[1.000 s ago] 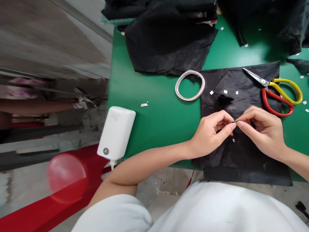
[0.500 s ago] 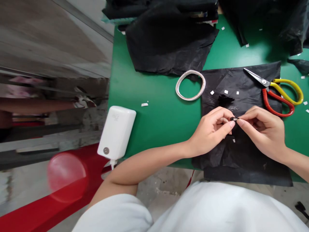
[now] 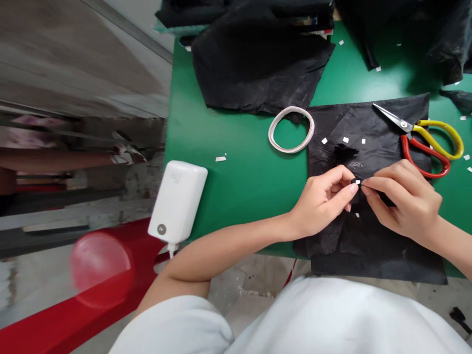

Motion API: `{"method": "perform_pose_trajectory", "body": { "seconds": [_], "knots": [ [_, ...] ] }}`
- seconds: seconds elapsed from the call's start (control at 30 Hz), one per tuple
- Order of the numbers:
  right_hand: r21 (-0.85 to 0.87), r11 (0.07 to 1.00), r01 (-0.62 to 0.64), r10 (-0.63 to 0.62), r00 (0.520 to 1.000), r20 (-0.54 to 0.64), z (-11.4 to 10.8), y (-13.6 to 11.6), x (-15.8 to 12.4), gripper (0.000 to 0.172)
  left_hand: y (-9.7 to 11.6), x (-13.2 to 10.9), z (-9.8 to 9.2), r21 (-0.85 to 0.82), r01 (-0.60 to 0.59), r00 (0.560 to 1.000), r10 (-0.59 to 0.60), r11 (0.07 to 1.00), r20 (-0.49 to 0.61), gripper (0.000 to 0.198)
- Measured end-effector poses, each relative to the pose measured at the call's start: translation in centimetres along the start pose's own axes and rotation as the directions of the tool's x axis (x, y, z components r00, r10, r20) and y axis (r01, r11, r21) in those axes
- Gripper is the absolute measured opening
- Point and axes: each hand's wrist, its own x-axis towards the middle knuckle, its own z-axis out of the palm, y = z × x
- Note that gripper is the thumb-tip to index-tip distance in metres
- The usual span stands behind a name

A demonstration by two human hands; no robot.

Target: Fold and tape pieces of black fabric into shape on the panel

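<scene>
My left hand (image 3: 324, 200) pinches a small black piece (image 3: 353, 181) between thumb and forefinger; a tiny white patch (image 3: 357, 182) shows on it. The fingertips of my right hand (image 3: 405, 199) are closed at the piece's right end, and a dark bit shows between them. Its exact kind is too small to tell. Under both hands lies a black sheet (image 3: 398, 255). Just beyond them, a black fuzzy tuft (image 3: 344, 153) rests on the sheet among small white scraps (image 3: 345, 140). Scissors (image 3: 405, 127) with one yellow and one red handle lie beyond my right hand.
A thin whitish tape ring (image 3: 272, 135) lies at the sheet's left edge on the green table (image 3: 239, 191). A white power bank (image 3: 179, 199) with a cable sits at the table's left edge. More black sheeting (image 3: 261, 69) covers the back. A red stool (image 3: 47, 314) stands left.
My right hand has turned, its knuckles rising and its fingertips shifting slightly at the black piece. The white patch shows more plainly. My left hand has barely moved.
</scene>
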Motion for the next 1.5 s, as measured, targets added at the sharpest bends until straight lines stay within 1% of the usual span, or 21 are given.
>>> {"method": "perform_pose_trajectory", "body": {
  "seconds": [0.07, 0.17, 0.27, 0.37, 0.5, 0.67, 1.0, 1.13, 1.27, 1.4, 1.5],
  "knots": [
    [-0.049, 0.998, 0.027, -0.025, 0.999, 0.043, -0.06, 0.27, -0.09, 0.023, 0.02, -0.04, 0.02, 0.017, -0.005, 1.0, 0.005, 1.0, 0.001, 0.028],
    [-0.078, 0.995, 0.06, -0.052, 0.994, 0.091, -0.07, 0.45, -0.13, 0.022, 0.02, -0.07, 0.0, 0.055, -0.011, 1.0, 0.011, 0.998, 0.004, 0.026],
    [-0.078, 0.993, 0.093, -0.083, 0.989, 0.12, -0.05, 0.47, -0.01, 0.02, 0.06, -0.09, -0.07, 0.084, -0.015, 1.0, 0.014, 0.996, 0.014, 0.025],
    [-0.041, 0.994, 0.101, -0.094, 0.986, 0.136, -0.05, 0.46, 0.14, 0.018, 0.13, -0.16, -0.14, 0.116, -0.032, 0.999, 0.028, 0.993, 0.035, 0.021],
    [0.024, 0.997, 0.074, -0.077, 0.988, 0.135, 0.0, 0.51, 0.24, 0.015, 0.16, -0.25, -0.16, 0.162, -0.073, 0.996, 0.065, 0.984, 0.053, 0.014],
    [0.065, 0.996, 0.054, -0.063, 0.989, 0.137, 0.03, 0.6, 0.2, 0.014, 0.1, -0.23, -0.09, 0.206, -0.099, 0.994, 0.089, 0.974, 0.061, 0.012],
    [0.114, 0.993, 0.02, -0.037, 0.988, 0.149, -0.08, 0.64, 0.09, 0.015, 0.13, -0.22, -0.24, 0.199, -0.095, 0.993, 0.079, 0.975, 0.088, 0.012],
    [0.142, 0.99, -0.002, -0.02, 0.988, 0.155, -0.18, 0.56, 0.13, 0.015, 0.16, -0.18, -0.29, 0.164, -0.086, 0.992, 0.07, 0.983, 0.102, 0.013],
    [0.17, 0.984, -0.056, 0.03, 0.988, 0.15, -0.18, 0.53, 0.16, 0.011, 0.14, -0.14, -0.31, 0.132, -0.081, 0.991, 0.066, 0.988, 0.115, 0.013],
    [0.215, 0.97, -0.113, 0.079, 0.984, 0.159, -0.12, 0.46, 0.23, 0.007, -0.03, -0.18, -0.37, 0.147, -0.094, 0.989, 0.076, 0.985, 0.124, 0.013],
    [0.247, 0.96, -0.132, 0.09, 0.981, 0.173, -0.12, 0.36, 0.33, 0.009, -0.1, -0.21, -0.37, 0.159, -0.094, 0.989, 0.074, 0.983, 0.129, 0.017]
  ]
}}
